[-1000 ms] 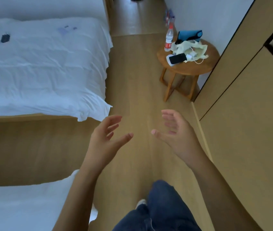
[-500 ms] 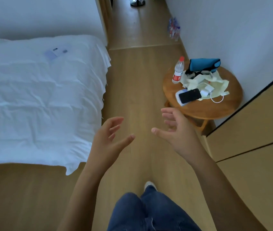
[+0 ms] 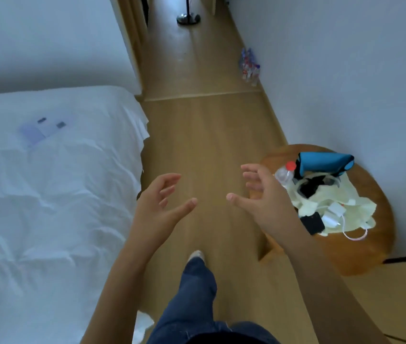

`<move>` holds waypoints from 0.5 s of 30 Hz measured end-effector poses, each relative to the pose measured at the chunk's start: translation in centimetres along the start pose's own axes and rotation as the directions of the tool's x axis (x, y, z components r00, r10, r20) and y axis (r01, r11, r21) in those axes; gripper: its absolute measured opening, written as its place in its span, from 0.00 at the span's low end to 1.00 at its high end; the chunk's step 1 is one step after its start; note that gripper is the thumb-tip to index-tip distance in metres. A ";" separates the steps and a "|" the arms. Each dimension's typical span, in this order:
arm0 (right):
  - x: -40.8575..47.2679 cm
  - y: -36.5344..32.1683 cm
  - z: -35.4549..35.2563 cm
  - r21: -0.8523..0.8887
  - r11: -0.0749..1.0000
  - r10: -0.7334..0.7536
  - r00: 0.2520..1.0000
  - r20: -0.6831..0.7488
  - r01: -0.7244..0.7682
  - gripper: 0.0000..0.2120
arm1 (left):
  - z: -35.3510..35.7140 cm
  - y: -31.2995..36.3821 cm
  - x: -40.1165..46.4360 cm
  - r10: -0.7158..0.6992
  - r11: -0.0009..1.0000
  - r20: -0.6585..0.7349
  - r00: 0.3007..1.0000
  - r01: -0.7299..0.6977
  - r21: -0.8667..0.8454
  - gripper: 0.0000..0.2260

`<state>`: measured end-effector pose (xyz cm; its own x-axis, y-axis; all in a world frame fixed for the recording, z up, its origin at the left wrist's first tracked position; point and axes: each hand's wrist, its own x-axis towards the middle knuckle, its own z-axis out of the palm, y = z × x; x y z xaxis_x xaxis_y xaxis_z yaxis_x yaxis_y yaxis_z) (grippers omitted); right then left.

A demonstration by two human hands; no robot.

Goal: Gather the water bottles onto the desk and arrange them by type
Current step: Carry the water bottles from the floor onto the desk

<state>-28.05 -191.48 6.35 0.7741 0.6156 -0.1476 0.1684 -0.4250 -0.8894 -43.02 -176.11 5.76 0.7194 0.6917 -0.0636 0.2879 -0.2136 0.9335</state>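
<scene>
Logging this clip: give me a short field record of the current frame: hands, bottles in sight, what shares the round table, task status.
left hand: open, holds nothing
right hand: open, holds nothing, in front of the round table's near edge
red-capped bottle: on the round table, partly hidden by the right hand
bottle cluster: on the floor by the far wall
table items: blue pouch, pale cloth bag, phone, white charger
task status: no bottle picked up, desk not in view

A bedroom, likely in a hotel or a home: a bed (image 3: 48, 194) with white sheets stands on a wooden floor (image 3: 204, 145) beside plain white walls, and a small round wooden table (image 3: 365, 244) carries a bag, chargers and a phone.
</scene>
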 end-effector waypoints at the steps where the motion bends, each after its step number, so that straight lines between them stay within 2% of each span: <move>1: 2.8 -1.0 0.0 0.002 1.000 0.005 1.000 -0.017 -0.005 0.29 | -0.6 0.5 3.2 0.011 1.000 0.014 1.000 -0.011 0.010 0.22; 7: 17.4 -4.9 -0.8 0.027 0.999 0.030 0.995 -0.095 -0.028 0.30 | -1.5 3.3 20.1 0.044 0.998 0.077 0.996 -0.046 0.034 0.22; 11: 27.1 -5.1 -1.6 0.029 0.997 0.079 0.988 -0.131 -0.076 0.30 | 0.3 3.7 30.7 0.040 0.998 0.149 0.988 -0.048 0.051 0.22; 15: 38.4 -4.6 -3.0 0.036 0.996 0.090 0.983 -0.158 -0.085 0.30 | 2.8 4.3 42.5 0.050 0.996 0.144 0.988 -0.059 0.062 0.22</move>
<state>2.67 -167.86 6.08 0.8728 0.4622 -0.1569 0.0795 -0.4517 -0.8886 -9.42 -149.51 6.05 0.8162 0.5739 -0.0669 0.2833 -0.2967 0.9120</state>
